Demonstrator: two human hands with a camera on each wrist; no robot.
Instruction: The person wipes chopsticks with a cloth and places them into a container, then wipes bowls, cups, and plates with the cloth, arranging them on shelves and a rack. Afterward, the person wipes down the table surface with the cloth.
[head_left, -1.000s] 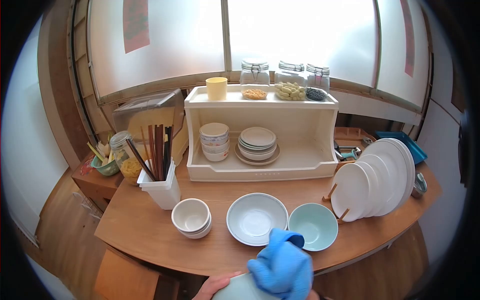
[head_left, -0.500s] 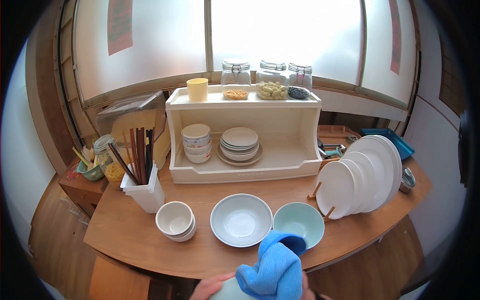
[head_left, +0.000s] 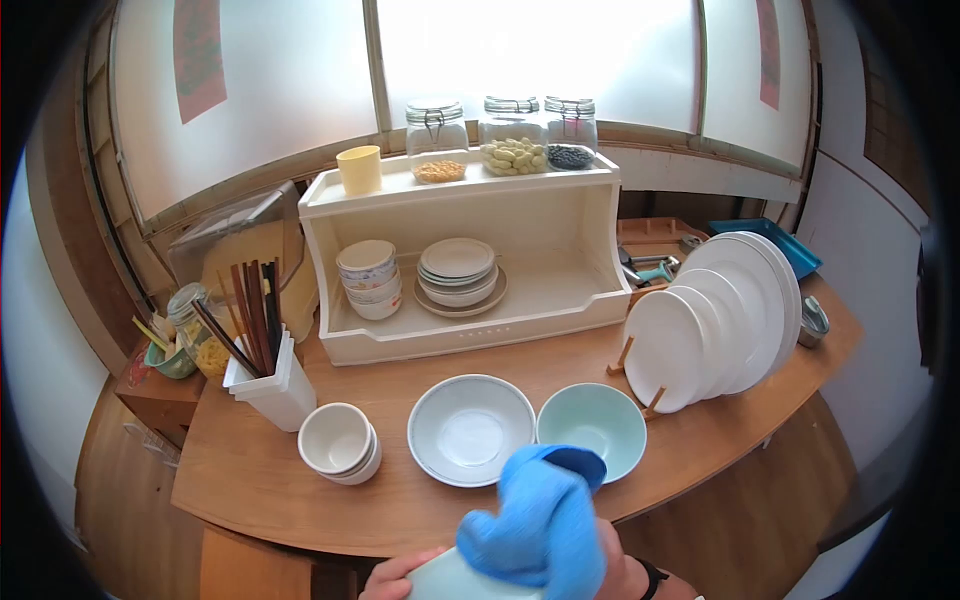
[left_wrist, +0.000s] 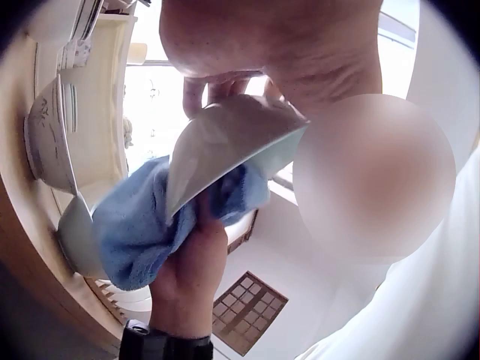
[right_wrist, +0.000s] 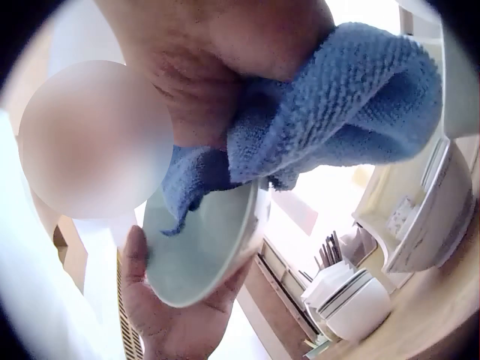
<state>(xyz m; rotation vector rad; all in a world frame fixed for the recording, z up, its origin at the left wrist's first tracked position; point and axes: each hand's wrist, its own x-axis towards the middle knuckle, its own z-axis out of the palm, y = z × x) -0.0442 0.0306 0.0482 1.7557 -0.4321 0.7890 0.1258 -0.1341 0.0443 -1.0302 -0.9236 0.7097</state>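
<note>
At the table's near edge my left hand [head_left: 398, 576] holds a pale green bowl [head_left: 468, 580], thumb at its rim and fingers round its outside in the right wrist view. The bowl [right_wrist: 199, 244] is tilted on its side there. My right hand [head_left: 622, 566] grips a bunched blue cloth [head_left: 545, 520], which reaches inside the bowl; most of these fingers are hidden by it. Beyond the cloth stand a wide white bowl [head_left: 470, 430] and a mint green bowl [head_left: 595, 425], the cloth overlapping the latter in the head view.
Stacked small white bowls [head_left: 338, 440] stand left, near a white chopstick holder [head_left: 275, 390]. A cream shelf [head_left: 470, 345] holds more dishes, with glass jars [head_left: 513, 145] and a yellow cup [head_left: 360, 172] on top. White plates [head_left: 665, 350] stand in a wooden rack at the right.
The head view has swung, so the table things sit further left. The cloth has shifted over the bowl, and more of my right hand and its wristband shows. Both grips are kept.
</note>
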